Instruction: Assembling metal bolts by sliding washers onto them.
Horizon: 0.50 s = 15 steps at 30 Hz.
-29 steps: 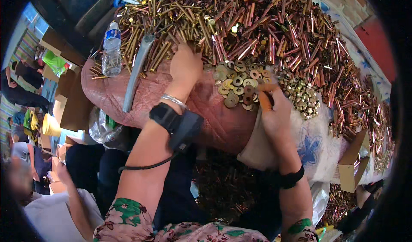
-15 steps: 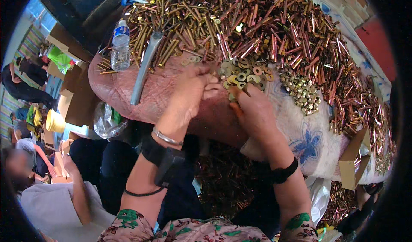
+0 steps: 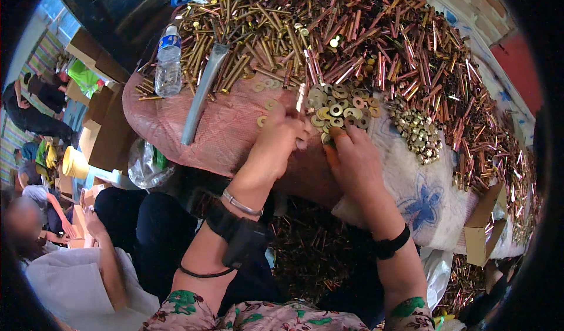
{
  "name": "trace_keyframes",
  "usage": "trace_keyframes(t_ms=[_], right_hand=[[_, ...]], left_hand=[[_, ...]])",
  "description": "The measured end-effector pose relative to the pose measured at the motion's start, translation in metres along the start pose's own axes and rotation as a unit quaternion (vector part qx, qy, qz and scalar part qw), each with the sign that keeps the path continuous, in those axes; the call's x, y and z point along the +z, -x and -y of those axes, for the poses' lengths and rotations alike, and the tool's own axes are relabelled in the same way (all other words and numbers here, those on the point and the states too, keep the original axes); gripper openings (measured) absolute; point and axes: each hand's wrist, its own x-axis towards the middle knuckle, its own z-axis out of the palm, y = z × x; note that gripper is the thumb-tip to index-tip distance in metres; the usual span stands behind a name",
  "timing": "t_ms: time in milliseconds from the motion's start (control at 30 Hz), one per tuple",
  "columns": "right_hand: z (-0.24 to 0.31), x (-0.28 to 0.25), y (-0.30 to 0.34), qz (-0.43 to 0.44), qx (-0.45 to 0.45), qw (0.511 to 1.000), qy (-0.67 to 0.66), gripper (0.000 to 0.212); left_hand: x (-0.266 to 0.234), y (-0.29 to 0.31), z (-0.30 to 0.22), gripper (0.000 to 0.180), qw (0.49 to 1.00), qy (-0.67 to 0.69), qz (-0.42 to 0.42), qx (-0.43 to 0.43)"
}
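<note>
My left hand (image 3: 277,144) is closed just left of the washer heap. From its fingertips a shiny copper-coloured metal tube (image 3: 301,98) stands up nearly vertical. My right hand (image 3: 356,159) reaches to the near edge of the brass-coloured washers (image 3: 336,109), thumb and fingers drawn together. Whether a washer sits between those fingertips is hidden. Right of the heap, small brass-coloured nuts (image 3: 416,132) lie in a pile on a pale cloth. A few loose washers (image 3: 271,104) rest on the pink woven sack beyond my left hand.
A large heap of metal tubes (image 3: 376,43) covers the far side and right. On the pink sack (image 3: 170,122), a grey pipe (image 3: 202,96) lies beside a water bottle (image 3: 168,66). A carton (image 3: 485,225) stands at right. Another person (image 3: 88,272) sits at left near boxes.
My left hand has drawn nearer and slightly right, and a tube now shows upright at its fingers. My right hand has shifted a little right and nearer. Loose washers left of it are uncovered.
</note>
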Motion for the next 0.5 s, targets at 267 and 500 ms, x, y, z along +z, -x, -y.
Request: trace_keyframes(t_ms=[267,500], right_hand=[[0.003,-0.007,-0.004,0.054,0.052,0.996,-0.050,0.028],[0.004,-0.008,-0.002,0.072,0.068,0.992,-0.079,0.027]], left_hand=[[-0.016,-0.064,-0.013,0.021,0.797,-0.432,-0.315,0.281],[-0.034,-0.091,-0.024,0.028,0.696,-0.677,-0.166,0.169]])
